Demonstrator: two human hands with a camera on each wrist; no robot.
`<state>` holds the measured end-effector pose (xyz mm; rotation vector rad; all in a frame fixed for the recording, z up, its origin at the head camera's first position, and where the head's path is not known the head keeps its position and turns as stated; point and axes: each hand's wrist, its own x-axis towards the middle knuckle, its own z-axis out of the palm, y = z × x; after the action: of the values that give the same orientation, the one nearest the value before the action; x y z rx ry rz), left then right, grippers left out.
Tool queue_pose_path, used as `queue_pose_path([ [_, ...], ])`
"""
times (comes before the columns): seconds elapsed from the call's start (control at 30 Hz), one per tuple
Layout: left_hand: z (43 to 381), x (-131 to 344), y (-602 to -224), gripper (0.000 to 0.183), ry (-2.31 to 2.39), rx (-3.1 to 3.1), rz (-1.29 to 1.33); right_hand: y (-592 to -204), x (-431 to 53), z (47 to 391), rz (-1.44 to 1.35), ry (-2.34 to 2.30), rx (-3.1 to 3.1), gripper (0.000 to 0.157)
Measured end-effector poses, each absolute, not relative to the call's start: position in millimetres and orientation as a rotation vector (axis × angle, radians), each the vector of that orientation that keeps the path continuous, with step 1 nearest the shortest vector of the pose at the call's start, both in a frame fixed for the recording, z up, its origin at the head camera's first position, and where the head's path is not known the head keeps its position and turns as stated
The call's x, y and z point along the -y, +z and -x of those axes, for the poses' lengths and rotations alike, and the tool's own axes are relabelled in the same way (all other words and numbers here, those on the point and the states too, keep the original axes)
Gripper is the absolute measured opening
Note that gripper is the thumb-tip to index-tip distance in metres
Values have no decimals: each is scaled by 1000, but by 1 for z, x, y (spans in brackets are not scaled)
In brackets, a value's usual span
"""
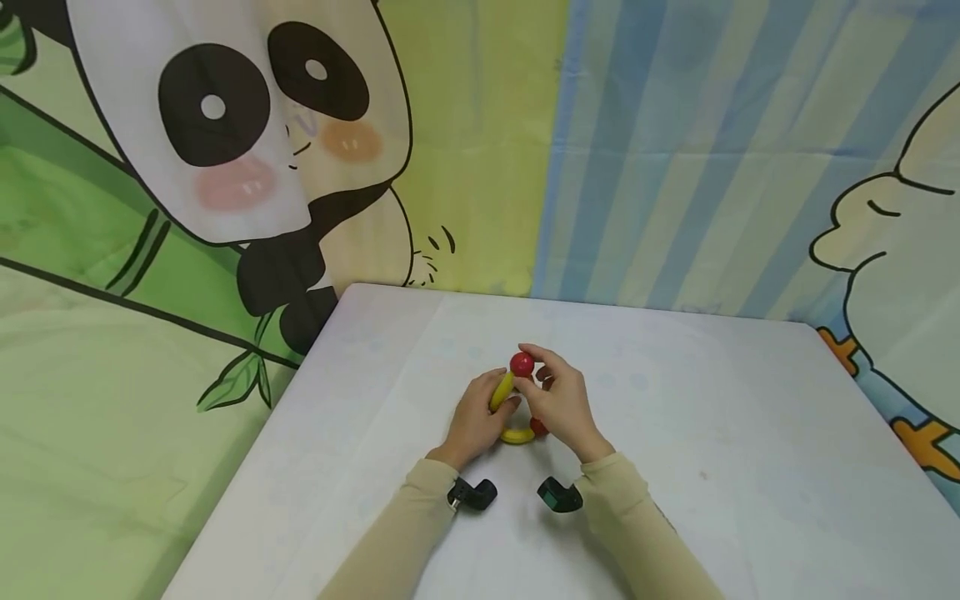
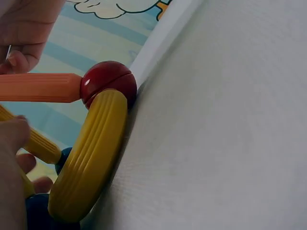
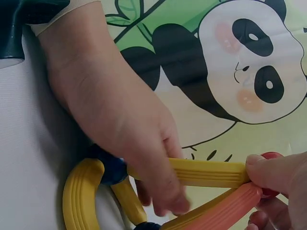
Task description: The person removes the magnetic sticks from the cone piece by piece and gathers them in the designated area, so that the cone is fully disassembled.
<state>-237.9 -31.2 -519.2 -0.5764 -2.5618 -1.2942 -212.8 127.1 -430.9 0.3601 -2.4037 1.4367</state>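
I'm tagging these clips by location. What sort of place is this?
Possibly a children's play area, or a space decorated like one: a cartoon-printed backdrop hangs behind a white table, where a colourful rod-and-ball toy is being handled. The wider room isn't shown.

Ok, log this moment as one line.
left hand: grips straight ridged yellow rod | right hand: pinches glossy red ball | below: curved yellow rod on white table

Head view: lower red ball, partly behind right grip. Left wrist view: orange rod, cut by left edge; blue ball, cut by bottom edge. Right wrist view: upper red ball, mostly behind right thumb; yellow rod, partly behind left grip.
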Motion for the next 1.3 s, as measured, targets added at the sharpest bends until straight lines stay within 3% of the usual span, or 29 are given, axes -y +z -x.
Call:
queue_pose_path([
  [0.67,234,29,-515,51,-1451,2593,554,-431,-126,216,-311,1524,2378,38],
  [1.3,233,29,-513,44,-1468,2617,512,-424,-132,218,-54,2157,2279,43],
])
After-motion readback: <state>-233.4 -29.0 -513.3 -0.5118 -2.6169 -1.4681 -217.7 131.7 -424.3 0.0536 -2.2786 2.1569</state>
